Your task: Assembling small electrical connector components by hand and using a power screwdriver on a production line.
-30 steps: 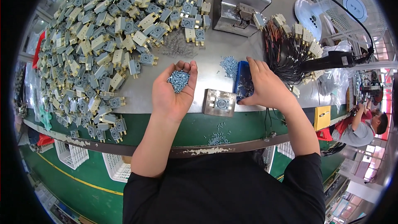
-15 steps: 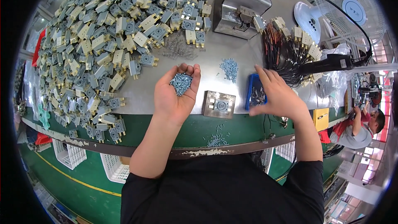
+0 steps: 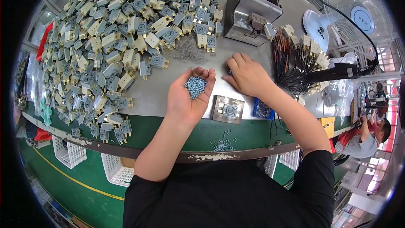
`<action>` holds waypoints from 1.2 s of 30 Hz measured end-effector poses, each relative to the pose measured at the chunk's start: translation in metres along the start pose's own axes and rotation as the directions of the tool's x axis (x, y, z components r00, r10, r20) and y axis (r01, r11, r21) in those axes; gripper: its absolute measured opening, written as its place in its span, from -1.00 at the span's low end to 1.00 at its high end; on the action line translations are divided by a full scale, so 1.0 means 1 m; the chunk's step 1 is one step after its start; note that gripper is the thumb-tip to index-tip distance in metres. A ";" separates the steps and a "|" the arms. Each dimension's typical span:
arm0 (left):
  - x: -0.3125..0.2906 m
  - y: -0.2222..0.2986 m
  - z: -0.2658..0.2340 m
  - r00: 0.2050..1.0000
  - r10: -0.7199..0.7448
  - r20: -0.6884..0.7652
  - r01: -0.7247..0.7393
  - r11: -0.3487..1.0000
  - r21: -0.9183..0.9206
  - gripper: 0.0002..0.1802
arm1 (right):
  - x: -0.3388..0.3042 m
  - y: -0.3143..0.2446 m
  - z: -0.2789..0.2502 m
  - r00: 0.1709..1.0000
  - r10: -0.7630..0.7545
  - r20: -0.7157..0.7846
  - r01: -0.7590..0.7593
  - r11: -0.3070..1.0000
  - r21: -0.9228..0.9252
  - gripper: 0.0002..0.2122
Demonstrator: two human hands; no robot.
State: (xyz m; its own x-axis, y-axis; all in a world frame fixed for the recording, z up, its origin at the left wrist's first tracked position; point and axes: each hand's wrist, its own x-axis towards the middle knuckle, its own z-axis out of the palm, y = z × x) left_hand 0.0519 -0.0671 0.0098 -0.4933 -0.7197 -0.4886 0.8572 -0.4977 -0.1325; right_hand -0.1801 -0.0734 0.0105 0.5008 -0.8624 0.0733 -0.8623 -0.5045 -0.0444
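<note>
My left hand (image 3: pixel 185 103) is cupped palm up, its fingers curled round a heap of small bluish-silver screws (image 3: pixel 195 88). To its right, my right hand (image 3: pixel 249 75) is palm down on the metal tabletop with its fingers bent in. It covers the small screw pile there; a few bluish screws show by the thumb. Between and nearer than the hands lies a square metal block (image 3: pixel 228 109) with a grey plastic housing (image 3: pixel 230 110) seated on it. A blue tray (image 3: pixel 263 109) of small parts stands partly under my right forearm.
A large heap of grey and cream housings (image 3: pixel 114 38) covers the left side. Loose springs (image 3: pixel 188 50) lie beside it. More screws (image 3: pixel 224 145) are on the green front strip. A metal box machine (image 3: pixel 253 12), wire bundles (image 3: pixel 287 63) and a fan (image 3: pixel 356 17) stand right. Another person (image 3: pixel 366 137) sits far right.
My right hand has moved left from the blue tray onto the screw pile, and its fingers have bent in. My left hand still holds its screws. The whole view has shifted slightly.
</note>
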 end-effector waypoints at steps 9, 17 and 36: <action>0.009 -0.007 0.005 0.999 0.018 -0.028 -0.017 0.999 0.037 -0.72 | 0.006 0.016 0.024 0.990 -0.127 -0.058 0.125 0.992 -0.036 -0.82; 0.026 -0.012 0.014 0.997 0.078 -0.015 -0.077 0.996 0.049 -0.71 | 0.012 0.025 0.022 0.988 -0.143 -0.056 0.146 0.987 0.062 -0.81; 0.061 -0.056 0.039 0.983 0.061 -0.174 0.005 0.936 0.352 -0.72 | 0.035 0.011 -0.066 0.953 -0.146 -0.264 0.215 0.944 0.252 -0.83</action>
State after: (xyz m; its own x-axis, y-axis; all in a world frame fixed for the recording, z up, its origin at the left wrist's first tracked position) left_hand -0.0323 -0.1021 0.0212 -0.4071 -0.6530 -0.6386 0.7478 -0.6398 0.1775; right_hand -0.1771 -0.1066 0.0786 0.5839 -0.7376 0.3393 -0.6871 -0.6715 -0.2774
